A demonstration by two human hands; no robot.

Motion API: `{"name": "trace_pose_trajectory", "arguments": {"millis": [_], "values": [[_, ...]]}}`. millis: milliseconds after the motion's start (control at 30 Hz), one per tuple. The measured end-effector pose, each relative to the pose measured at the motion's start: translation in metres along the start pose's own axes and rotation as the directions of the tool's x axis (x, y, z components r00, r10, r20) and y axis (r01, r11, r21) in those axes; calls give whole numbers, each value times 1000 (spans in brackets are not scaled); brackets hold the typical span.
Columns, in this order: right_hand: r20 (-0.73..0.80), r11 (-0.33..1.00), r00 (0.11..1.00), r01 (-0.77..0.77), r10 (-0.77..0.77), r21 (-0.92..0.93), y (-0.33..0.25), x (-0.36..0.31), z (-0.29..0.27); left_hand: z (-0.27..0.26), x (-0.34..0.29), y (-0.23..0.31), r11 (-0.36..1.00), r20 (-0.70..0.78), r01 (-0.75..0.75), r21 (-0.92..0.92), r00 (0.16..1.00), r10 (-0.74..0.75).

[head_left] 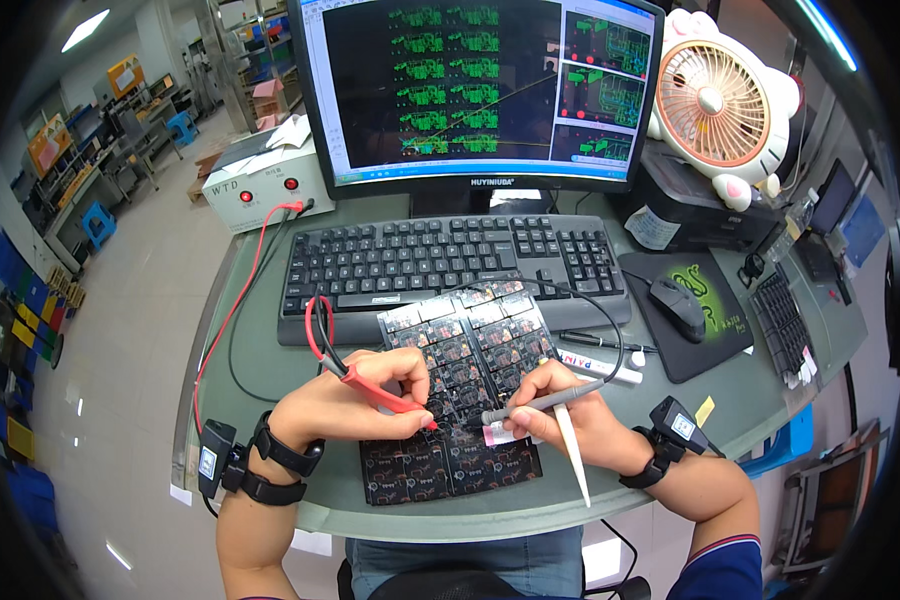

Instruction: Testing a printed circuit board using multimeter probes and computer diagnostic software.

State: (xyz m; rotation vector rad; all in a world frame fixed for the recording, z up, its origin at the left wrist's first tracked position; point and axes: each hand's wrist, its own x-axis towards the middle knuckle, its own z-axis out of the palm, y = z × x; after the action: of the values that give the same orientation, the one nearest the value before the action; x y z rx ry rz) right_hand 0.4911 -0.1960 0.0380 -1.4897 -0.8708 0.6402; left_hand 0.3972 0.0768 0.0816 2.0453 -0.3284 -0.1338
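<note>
A panel of black circuit boards (410,470) lies on the green table mat, its far end against the keyboard. My left hand (345,405) is closed around a red test probe (370,390) with red and black wires at its back; its tip points down at the panel's middle. My right hand (590,425) grips a grey test probe (562,398) on a dark cable, its blunt black end at the boards just right of the red tip. A cream pointed stick (574,460) sticks out below the same hand's fingers. Whether either tip touches the panel, I cannot tell. Beside the right fingers is a small pink-and-white label (498,434).
Behind the panel are a black keyboard (410,255) and a monitor (420,90) with green board drawings. A white box (270,190) with red sockets takes the red lead. A white marker (600,367), a mouse (677,305) and a fan (715,100) are at right.
</note>
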Motion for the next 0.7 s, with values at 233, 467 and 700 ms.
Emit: {"name": "trace_pose_trajectory", "arguments": {"millis": [233, 467, 700], "values": [[21, 995, 998, 67, -66, -70, 3, -4, 0, 1, -4, 7, 998, 10, -27, 49, 1000, 26], [39, 979, 992, 122, -117, -163, 1, -4, 0, 2, -4, 3, 995, 26, -47, 83, 999, 45], [25, 987, 995, 95, -93, -132, -2, -3, 1, -2, -3, 0, 992, 9, -102, 81, 995, 101]]}}
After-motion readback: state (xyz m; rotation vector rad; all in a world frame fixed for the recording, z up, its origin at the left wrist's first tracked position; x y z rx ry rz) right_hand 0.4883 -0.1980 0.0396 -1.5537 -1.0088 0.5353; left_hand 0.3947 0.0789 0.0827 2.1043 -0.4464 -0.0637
